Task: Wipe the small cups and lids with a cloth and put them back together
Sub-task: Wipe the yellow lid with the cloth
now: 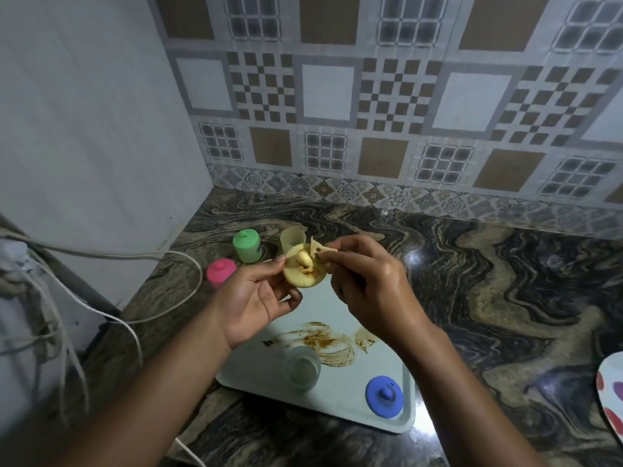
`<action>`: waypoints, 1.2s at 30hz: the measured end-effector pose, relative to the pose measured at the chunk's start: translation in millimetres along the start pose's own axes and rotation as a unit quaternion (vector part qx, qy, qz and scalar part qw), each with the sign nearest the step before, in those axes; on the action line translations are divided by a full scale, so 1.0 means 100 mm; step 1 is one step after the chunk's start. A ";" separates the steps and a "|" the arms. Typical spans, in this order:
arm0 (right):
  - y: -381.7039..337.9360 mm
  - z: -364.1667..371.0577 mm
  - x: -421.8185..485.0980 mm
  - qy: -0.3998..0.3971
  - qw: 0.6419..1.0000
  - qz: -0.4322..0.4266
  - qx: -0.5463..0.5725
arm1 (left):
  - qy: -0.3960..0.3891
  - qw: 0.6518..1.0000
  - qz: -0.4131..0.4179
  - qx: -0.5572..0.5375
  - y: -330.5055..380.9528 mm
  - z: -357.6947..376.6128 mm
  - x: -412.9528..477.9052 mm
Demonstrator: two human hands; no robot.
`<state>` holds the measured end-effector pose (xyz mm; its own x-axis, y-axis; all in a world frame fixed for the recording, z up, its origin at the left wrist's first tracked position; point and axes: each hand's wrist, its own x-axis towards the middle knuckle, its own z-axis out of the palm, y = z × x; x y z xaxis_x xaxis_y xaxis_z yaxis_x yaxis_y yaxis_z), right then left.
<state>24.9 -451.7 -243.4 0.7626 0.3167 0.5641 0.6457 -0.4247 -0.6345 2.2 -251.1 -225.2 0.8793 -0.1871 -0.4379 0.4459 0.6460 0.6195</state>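
Cups stand capped at the left of the surface (472,298), near some loose cables (101,257): a pink-lidded cup (220,269) and, just behind it, a green-lidded cup (247,246). To their right an open cup (292,239) stands bare, partly hidden by the yellow lid (305,273).

That lid is held up above the far end of a pale tray (340,308), knob side facing the person. The left hand (256,298) pinches its rim between thumb and fingertips, palm turned up. The right hand (367,291) comes in from the other side, fingers curled, pinching a small pale cloth (318,251) against the lid's upper right edge. A brown smear shows below the knob, down and left of the cloth, so I'd judge the right hand has to draw the cloth that way while the left keeps the lid steady.

Nearer the person, the tray carries brown stains (320,342), a clear cup (301,367) lying on its side, and a blue lid (384,396). A plate (610,399) pokes in at the far right.
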 end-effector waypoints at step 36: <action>-0.11 0.08 0.01 0.043 0.998 -0.028 -0.028 | -0.033 0.999 0.028 0.025 0.07 -0.01 0.03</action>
<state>19.3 -440.1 -239.7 0.7172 0.2688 0.6429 0.6828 -0.4558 -0.5710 7.5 -246.6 -222.6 0.9115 -0.2016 -0.3584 0.4020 0.6200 0.6738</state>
